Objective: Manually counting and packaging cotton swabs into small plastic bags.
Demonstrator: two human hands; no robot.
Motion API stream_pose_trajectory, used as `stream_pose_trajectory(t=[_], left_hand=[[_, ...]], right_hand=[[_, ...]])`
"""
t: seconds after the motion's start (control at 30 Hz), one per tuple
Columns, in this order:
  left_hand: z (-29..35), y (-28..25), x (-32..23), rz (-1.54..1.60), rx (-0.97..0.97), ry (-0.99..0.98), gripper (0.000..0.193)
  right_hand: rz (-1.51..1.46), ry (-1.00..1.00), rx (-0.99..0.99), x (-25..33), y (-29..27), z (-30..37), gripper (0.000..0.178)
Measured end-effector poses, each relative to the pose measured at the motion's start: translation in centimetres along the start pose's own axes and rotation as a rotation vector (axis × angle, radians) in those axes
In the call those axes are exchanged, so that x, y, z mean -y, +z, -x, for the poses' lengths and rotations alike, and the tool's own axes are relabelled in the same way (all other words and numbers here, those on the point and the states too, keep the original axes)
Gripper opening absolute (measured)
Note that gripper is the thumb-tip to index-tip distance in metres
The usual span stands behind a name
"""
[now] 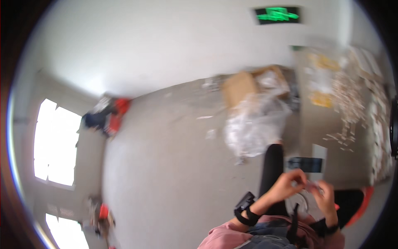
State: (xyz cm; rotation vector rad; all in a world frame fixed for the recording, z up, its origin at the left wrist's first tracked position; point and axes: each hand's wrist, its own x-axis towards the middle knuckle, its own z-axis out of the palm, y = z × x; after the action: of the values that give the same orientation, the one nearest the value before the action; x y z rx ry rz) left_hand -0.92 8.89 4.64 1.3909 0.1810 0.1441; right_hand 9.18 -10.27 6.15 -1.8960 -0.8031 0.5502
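My left hand (289, 183) and my right hand (326, 196) meet in front of my lap, fingers of both closed in a pinch. Between the fingertips is a small pinkish piece (310, 186), too blurred to name. Just beyond the hands, a dark flat rectangle (306, 164) lies over a pale strip (319, 152). Below the hands, partly hidden by them, shows a whitish round thing (304, 203) that I cannot make out well.
A brown table (336, 166) at the right bears a heap of small pale pieces (349, 93) and yellow-and-clear bags (321, 81). Left of it stand an open cardboard box (240, 88) and a big clear plastic bag (255, 126) on the grey floor (166, 166).
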Motion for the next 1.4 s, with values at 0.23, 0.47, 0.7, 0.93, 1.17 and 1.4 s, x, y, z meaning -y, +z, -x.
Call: stream_pose_trajectory(t=[0.23, 0.47, 0.7, 0.93, 1.17, 1.4], left_hand=[[7.6, 2.1, -0.9, -0.581, -0.083, 0.228, 0.011], [8.4, 9.4, -2.7, -0.141, 0.054, -0.078, 0.029], [9.6, 11.5, 0.5, -0.006, 0.057, -0.308, 0.028], [10.4, 9.9, -0.4, -0.463, 0.003, 0.015, 0.013], [10.3, 9.8, -1.2, -0.075, -0.129, -0.332, 0.017], [10.8, 9.3, -1.5, -0.132, -0.100, -0.350, 0.014]], right_hand=[[-0.286, 0.065, 0.016, -5.2, 1.0, 8.1, 0.021], [0.117, -0.202, -0.410, 0.1, 1.8, 12.0, 0.016], [0.176, -0.283, -0.363, 3.6, 2.0, 14.2, 0.054], [-0.015, -0.084, -0.235, 3.9, 2.2, 14.4, 0.042], [0.160, -0.225, -0.387, 3.6, 2.4, 14.1, 0.025], [0.030, -0.167, -0.357, 3.8, 3.0, 14.0, 0.027]])
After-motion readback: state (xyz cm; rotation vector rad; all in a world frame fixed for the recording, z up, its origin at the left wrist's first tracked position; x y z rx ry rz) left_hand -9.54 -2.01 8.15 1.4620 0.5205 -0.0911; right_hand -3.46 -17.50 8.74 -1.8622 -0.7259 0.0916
